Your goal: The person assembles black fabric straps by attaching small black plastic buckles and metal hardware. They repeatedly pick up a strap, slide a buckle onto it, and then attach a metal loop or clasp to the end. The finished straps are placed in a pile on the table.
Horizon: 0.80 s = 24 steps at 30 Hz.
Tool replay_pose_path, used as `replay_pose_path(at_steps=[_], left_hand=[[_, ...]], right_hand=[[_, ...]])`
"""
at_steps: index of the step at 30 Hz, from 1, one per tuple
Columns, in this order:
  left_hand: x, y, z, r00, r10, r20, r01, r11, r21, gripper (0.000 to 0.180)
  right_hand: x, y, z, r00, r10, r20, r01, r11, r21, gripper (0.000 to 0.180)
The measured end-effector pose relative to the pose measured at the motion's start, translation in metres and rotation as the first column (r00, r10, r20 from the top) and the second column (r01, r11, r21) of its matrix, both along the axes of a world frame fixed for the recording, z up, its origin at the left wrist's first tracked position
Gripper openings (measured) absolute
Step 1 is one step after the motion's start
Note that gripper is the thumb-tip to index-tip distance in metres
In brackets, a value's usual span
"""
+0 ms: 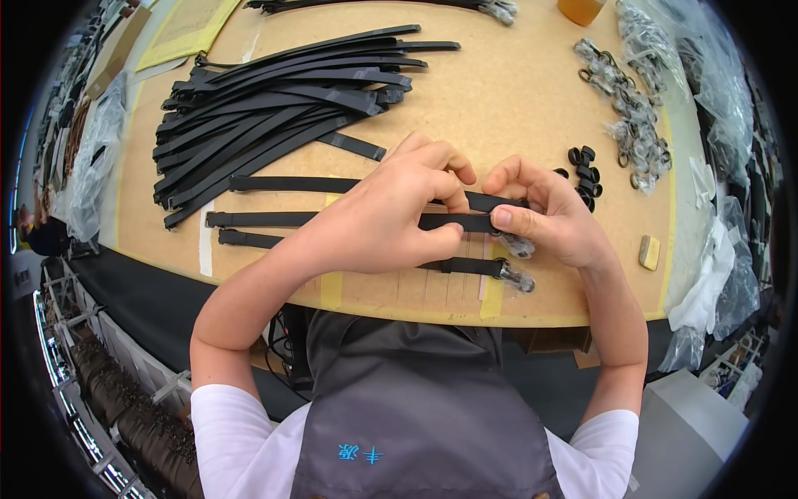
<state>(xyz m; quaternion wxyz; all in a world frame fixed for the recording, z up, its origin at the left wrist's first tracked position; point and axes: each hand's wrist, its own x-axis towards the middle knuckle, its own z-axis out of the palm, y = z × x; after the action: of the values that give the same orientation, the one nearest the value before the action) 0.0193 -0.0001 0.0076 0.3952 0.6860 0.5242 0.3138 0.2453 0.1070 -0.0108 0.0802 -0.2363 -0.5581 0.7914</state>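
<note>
Three black straps lie side by side across the table in front of me. My right hand (pixel 544 212) pinches the right end of the middle strap (pixel 266 219) between thumb and fingers; a plastic-wrapped metal fitting (pixel 517 245) hangs just below the thumb. Bent over the same strap, my left hand (pixel 403 208) has its thumb and a finger on either edge of it, close to the right hand. The far strap (pixel 291 184) runs beneath both hands, its right end partly hidden. On the near strap (pixel 470 265), partly covered by my left forearm, is another wrapped fitting (pixel 519 279).
A pile of black straps (pixel 274 116) sits at the far left. Small black loops (pixel 586 175) and plastic-wrapped metal fittings (pixel 632 125) lie to the right, near a yellowish block (pixel 649 252). Clear plastic bags (pixel 723 75) line the right side; a cup (pixel 580 10) stands at the back.
</note>
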Motion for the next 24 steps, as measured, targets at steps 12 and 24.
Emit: replay_pose_path(at_steps=[12,24], left_hand=[[0.005,0.003,-0.012,0.983,0.1,0.154,-0.068,0.978,-0.199,0.012],[0.009,0.001,-0.018,0.946,0.157,0.285,-0.121,0.983,-0.14,0.008]], right_hand=[[-0.001,-0.002,0.002,1.0,-0.006,0.01,0.006,1.0,-0.001,0.029],[-0.004,-0.003,0.004,0.998,-0.058,0.002,0.058,0.998,-0.027,0.024]])
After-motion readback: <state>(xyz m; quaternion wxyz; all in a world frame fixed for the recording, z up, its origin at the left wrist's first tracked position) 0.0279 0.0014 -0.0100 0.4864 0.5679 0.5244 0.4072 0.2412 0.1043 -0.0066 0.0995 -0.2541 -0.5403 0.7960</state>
